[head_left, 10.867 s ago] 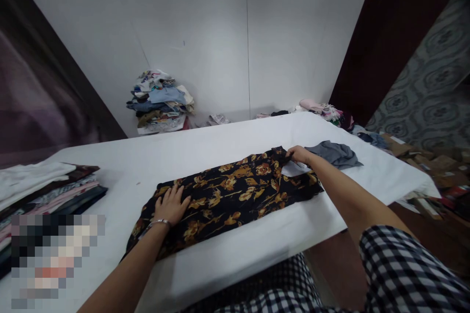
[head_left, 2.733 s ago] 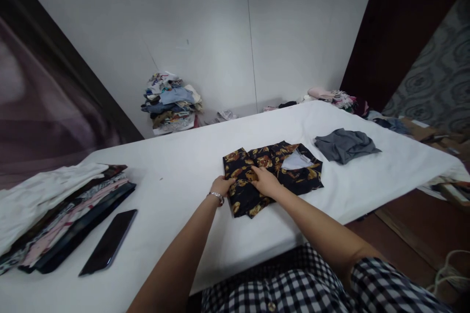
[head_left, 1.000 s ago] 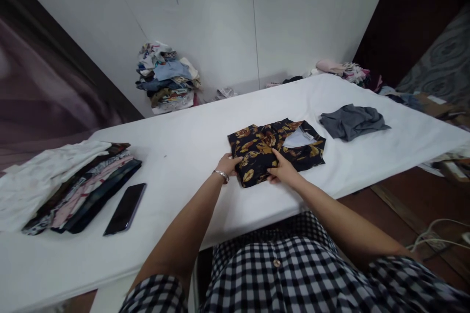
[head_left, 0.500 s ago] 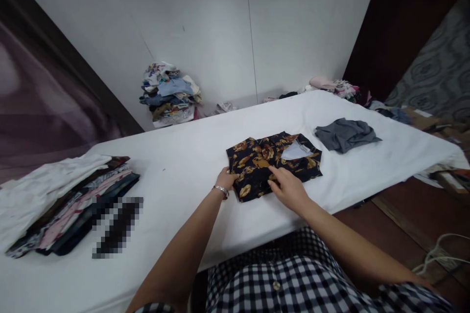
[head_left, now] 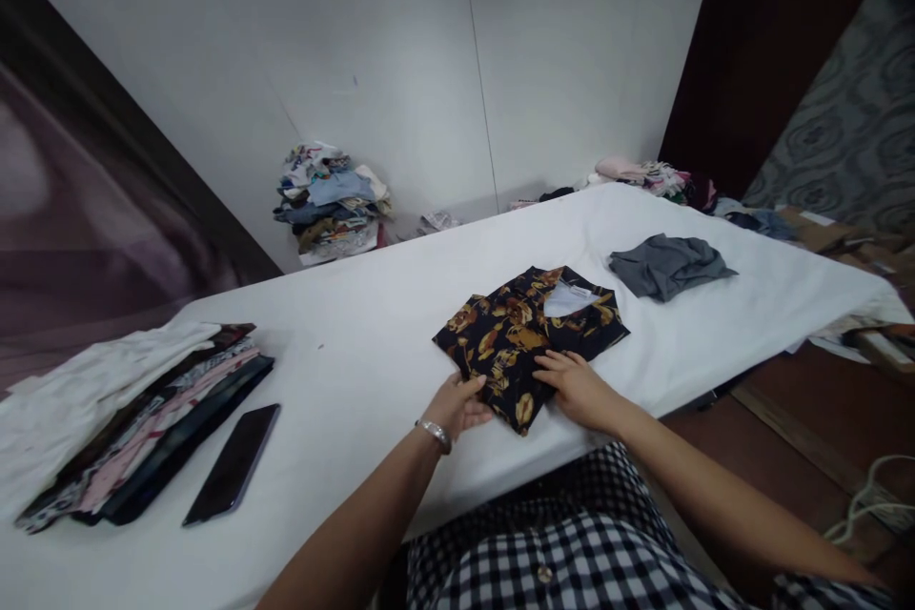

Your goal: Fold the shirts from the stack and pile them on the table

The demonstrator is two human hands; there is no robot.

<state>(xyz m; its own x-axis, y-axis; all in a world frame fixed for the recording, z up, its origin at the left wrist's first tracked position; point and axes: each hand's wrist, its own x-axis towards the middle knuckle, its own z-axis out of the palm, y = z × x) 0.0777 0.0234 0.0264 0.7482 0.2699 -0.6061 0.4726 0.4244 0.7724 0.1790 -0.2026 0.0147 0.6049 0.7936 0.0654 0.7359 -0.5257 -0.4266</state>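
A black shirt with a brown and gold floral print (head_left: 511, 329) lies folded on the table in front of me, turned at an angle, its pale inside and label showing at the neck. My left hand (head_left: 454, 408), with a bracelet at the wrist, takes its near left edge, thumb on top and fingertips at or under the cloth. My right hand (head_left: 578, 389) rests on the near right part, fingers stretched out on the fabric. Farther right lies a crumpled grey garment (head_left: 668, 267), apart from the shirt.
A white cloth covers the table (head_left: 343, 381). To the left lie a stack of folded clothes (head_left: 150, 419) and a dark phone (head_left: 234, 465). Beyond the far edge, a clothes pile (head_left: 333, 200) stands against the wall, with more garments (head_left: 654, 176) at the back right.
The floral shirt has turned, its near left corner swinging toward me and right. My left hand has moved nearer with that edge; my right hand has shifted slightly right and nearer.
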